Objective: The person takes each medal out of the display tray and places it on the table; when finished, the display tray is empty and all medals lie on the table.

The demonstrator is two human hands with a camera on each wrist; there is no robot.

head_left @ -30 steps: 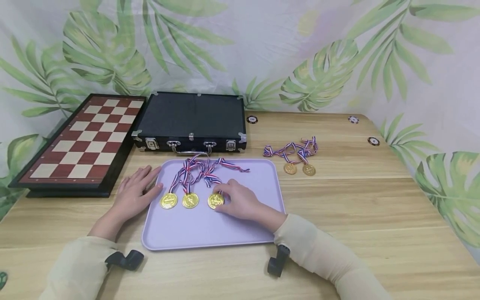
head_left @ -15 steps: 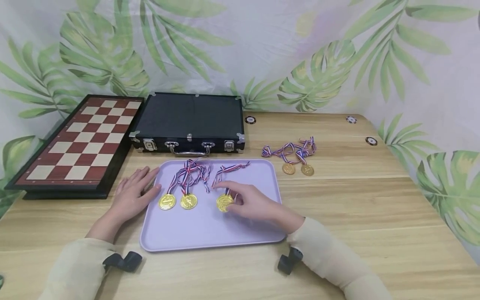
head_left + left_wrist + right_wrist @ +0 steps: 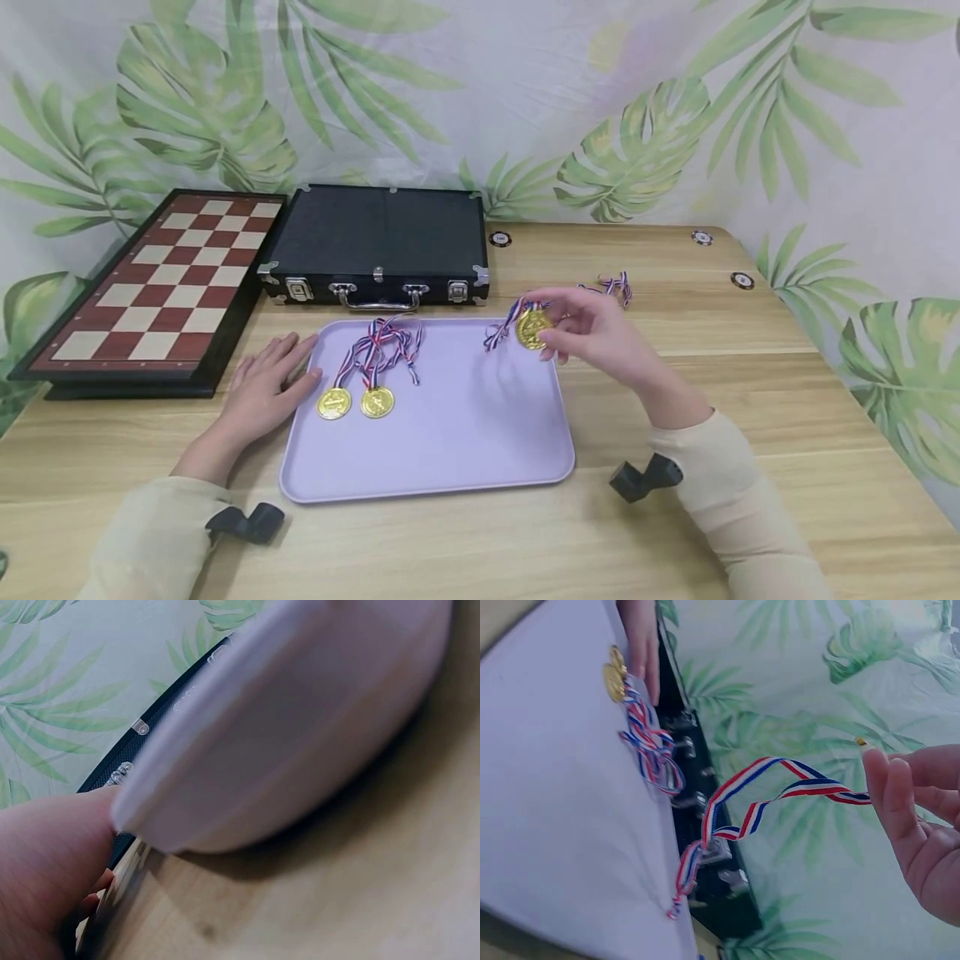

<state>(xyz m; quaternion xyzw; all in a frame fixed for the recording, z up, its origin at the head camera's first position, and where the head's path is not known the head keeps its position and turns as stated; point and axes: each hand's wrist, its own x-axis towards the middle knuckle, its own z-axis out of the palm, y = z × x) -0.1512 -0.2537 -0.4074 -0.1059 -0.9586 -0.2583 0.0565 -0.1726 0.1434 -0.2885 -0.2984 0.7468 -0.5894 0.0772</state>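
I'm watching the right hand (image 3: 606,340) pinching a shiny round medal (image 3: 532,330) at the smooth tray's (image 3: 427,458) two o'clock, straight-fingered left hand (image 3: 272,385) resting at nine.

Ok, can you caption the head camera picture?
Right hand holds one gold medal; two others lie on the lilac tray.

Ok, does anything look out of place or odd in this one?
Nothing looks spilled or broken. Mildly untidy: ribbons of the two medals lying on the tray are bunched in a jumble, and three loose chips lie scattered across the far part of the table.
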